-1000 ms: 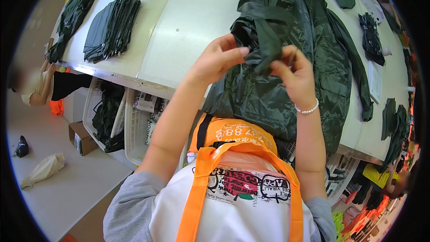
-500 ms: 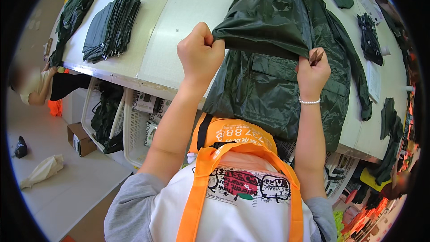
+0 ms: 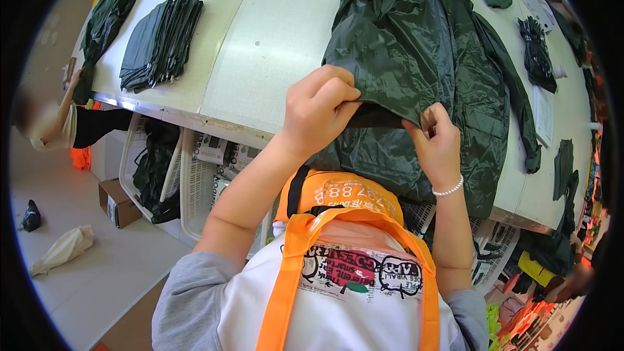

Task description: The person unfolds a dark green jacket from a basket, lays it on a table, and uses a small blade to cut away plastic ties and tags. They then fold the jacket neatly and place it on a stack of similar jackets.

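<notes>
A dark green, shiny rain jacket [image 3: 468,117] lies spread on the pale table, its lower end hanging over the near edge. One piece of it, perhaps a sleeve or front panel, is lifted toward me. My left hand [image 3: 322,107] pinches the left corner of that piece's edge. At the right end of the same edge, my right hand [image 3: 439,143] has it between thumb and fingers. The edge sags a little between the hands, with a dark gap beneath it. A white bead bracelet [image 3: 448,188] circles my right wrist.
On the table's left is a stack of folded dark green pieces [image 3: 161,42]. A bundle of dark cords [image 3: 537,55] and papers [image 3: 543,117] lie to the right. White baskets [image 3: 195,188] stand under the near edge. Another person [image 3: 55,114] is at the far left.
Both hands have come down toward me with the jacket's edge, and they are closer together. The lifted piece now reaches lower over the jacket.
</notes>
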Demonstrator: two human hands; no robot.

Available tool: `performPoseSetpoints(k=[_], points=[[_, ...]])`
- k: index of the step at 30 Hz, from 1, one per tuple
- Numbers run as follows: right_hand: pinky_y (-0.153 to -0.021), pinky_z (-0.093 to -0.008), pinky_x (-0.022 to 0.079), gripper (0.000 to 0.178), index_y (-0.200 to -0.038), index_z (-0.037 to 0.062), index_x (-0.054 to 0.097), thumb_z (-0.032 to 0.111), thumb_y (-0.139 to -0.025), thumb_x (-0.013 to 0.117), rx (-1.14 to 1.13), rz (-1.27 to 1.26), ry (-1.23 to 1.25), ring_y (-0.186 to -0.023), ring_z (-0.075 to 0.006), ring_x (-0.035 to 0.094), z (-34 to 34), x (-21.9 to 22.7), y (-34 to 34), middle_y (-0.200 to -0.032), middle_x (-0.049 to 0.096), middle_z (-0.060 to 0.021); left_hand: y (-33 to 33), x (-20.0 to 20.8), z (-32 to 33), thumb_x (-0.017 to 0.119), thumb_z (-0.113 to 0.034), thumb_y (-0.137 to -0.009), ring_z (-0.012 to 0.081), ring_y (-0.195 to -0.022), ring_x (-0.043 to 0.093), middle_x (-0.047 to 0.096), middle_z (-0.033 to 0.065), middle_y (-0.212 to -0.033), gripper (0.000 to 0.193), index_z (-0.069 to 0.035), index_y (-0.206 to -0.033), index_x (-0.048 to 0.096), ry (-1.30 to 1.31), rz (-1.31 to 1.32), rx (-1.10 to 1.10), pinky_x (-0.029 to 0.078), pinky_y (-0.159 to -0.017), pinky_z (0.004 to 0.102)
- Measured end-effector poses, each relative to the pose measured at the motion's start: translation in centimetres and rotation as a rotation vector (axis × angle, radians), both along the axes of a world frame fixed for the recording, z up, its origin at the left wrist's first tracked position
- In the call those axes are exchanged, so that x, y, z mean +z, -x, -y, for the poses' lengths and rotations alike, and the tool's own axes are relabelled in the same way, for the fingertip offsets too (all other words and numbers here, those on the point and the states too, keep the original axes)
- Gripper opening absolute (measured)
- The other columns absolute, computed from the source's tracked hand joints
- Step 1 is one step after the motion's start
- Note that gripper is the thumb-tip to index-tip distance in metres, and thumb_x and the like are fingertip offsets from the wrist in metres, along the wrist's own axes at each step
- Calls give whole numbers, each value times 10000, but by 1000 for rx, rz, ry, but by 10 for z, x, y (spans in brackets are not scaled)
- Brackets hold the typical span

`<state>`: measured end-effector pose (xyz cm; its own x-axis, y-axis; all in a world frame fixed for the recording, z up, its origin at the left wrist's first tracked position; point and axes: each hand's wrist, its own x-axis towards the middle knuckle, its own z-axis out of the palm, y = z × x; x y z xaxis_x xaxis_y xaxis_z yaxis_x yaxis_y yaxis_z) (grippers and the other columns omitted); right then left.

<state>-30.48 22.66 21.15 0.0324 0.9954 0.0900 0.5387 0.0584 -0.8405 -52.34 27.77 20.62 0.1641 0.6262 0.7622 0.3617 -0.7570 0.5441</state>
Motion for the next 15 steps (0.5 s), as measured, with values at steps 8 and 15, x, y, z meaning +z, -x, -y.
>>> performPoseSetpoints(k=[8,15], points=[[-634,-232,428,244,-1050,19,438,126,-904,602,298,-205,43,-694,-92,486,3,28,9,-830,520,-54,-5,6,1,720,114,-513,204,-619,548,597,78,-757,295,-33,-710,557,-95,-80,-70,438,-525,275],[-667,-230,452,195,-991,4,523,75,-865,654,321,-278,-3,-722,-96,530,-1,25,18,-832,557,-56,-6,6,6,730,64,-534,216,-624,556,589,62,-767,277,-49,-713,551,-89,-67,-89,443,-527,296]])
